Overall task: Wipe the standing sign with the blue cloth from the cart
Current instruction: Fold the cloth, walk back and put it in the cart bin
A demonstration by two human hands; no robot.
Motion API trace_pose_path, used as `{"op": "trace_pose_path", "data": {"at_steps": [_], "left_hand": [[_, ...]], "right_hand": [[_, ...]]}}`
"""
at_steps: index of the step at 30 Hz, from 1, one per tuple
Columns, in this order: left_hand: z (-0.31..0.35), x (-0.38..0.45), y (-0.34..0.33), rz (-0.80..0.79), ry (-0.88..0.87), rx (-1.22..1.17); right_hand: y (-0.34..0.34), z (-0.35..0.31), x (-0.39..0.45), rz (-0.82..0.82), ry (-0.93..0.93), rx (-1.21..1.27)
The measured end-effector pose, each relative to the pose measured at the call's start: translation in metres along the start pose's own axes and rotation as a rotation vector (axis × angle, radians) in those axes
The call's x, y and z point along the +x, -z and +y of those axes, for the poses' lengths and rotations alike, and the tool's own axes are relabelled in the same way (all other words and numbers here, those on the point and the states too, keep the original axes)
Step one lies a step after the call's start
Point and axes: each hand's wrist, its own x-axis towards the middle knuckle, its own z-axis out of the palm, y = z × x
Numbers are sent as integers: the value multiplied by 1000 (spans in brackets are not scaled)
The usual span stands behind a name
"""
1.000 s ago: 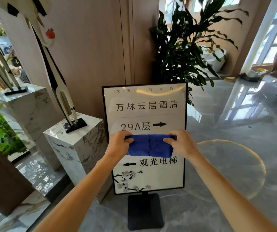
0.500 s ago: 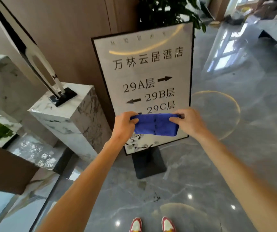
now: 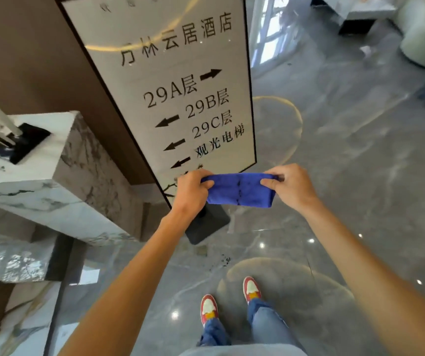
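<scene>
Wiping underway: left hand and right hand each pinching an end of blue cloth at standing sign's 6 o'clock edge. Next, probably: finishing the bottom frame, keeping cloth taut.

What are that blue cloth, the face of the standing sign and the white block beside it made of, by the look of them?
The folded blue cloth looks like soft, matte microfibre or terry: it sags between the hands. The white face of the black-framed standing sign seems glossy, perhaps glass or acrylic, since a curved light reflects in it. The white grey-veined block looks like polished marble, or a marble-look veneer.
</scene>
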Motion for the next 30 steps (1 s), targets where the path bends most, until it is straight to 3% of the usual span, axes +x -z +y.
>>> {"op": "trace_pose_path", "data": {"at_steps": [17,30], "left_hand": [[96,-51,-103,-283,-281,18],[188,-171,-212,-508,-487,50]], "right_hand": [[70,92,-155,365,-313,96],[129,175,-345,593,-538,168]]}}
